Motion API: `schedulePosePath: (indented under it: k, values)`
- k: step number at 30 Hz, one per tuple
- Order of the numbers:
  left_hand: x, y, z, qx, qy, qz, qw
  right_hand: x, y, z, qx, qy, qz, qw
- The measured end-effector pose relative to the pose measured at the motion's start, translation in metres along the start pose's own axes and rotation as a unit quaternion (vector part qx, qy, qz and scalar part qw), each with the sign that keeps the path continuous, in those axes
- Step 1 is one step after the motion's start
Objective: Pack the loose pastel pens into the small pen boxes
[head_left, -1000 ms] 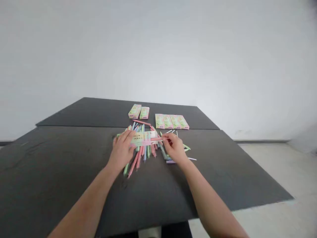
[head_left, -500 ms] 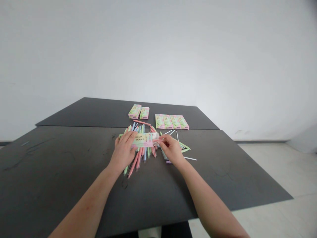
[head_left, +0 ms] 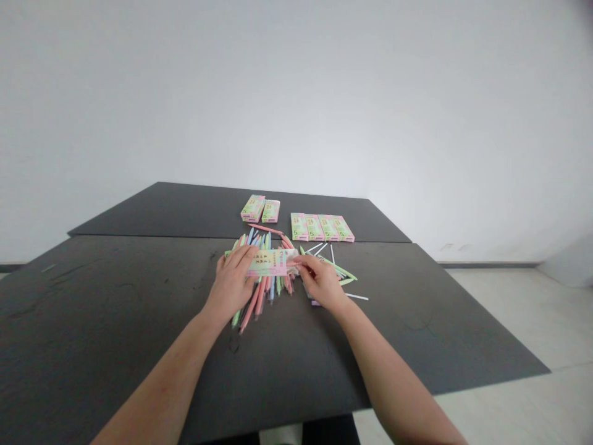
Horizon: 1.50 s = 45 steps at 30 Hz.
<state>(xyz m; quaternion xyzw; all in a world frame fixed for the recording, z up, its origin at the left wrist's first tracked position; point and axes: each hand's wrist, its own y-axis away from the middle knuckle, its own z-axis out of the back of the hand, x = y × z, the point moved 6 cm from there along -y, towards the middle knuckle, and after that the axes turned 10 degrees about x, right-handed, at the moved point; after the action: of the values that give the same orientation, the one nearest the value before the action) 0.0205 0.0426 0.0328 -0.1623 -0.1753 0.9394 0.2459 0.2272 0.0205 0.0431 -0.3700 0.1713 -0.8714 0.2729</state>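
My left hand point(head_left: 234, 278) is closed around a small green and pink carton point(head_left: 269, 262) lying sideways, its open end facing right. At that end my right hand point(head_left: 323, 281) pinches a thin pink pen point(head_left: 293, 262), whose far part reaches into the carton's opening. The fingertips hide most of the pen. Beneath the carton spreads a pile of capped pens point(head_left: 259, 300) in pink, green and blue. Under and beside my right hand lie green pens point(head_left: 345, 272) and thin white sticks point(head_left: 356, 296).
A row of several filled-looking cartons point(head_left: 322, 228) lies beyond my right hand. More cartons point(head_left: 252, 208) are at the back, left of that row. One pink pen point(head_left: 264, 228) lies crosswise behind the pile. The dark table point(head_left: 139, 296) has a seam across it.
My right hand has shifted slightly left toward the carton's open end, and less of the pink pen shows outside. My left hand keeps its hold on the carton.
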Motion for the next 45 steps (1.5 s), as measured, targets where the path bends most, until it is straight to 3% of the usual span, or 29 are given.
schedulePosePath:
  k: [5,21,28,34,45]
  values:
    - [-0.001,0.0,-0.002,0.0,0.002,-0.013,1.0,-0.001,-0.002,-0.003,0.026,0.0,-0.014,1.0]
    - [-0.004,-0.001,-0.003,0.013,0.009,-0.016,1.0,-0.005,-0.002,-0.007,0.021,-0.034,-0.022,0.999]
    - [-0.002,-0.001,-0.001,0.009,0.005,-0.009,1.0,-0.012,0.002,-0.006,-0.009,-0.007,-0.064,0.998]
    - [-0.001,-0.001,-0.002,0.007,0.003,-0.007,1.0,-0.014,0.002,-0.005,-0.031,0.009,-0.057,0.998]
    - [-0.001,-0.001,-0.004,0.015,0.002,-0.007,1.0,-0.004,0.004,-0.015,0.022,0.012,-0.046,0.999]
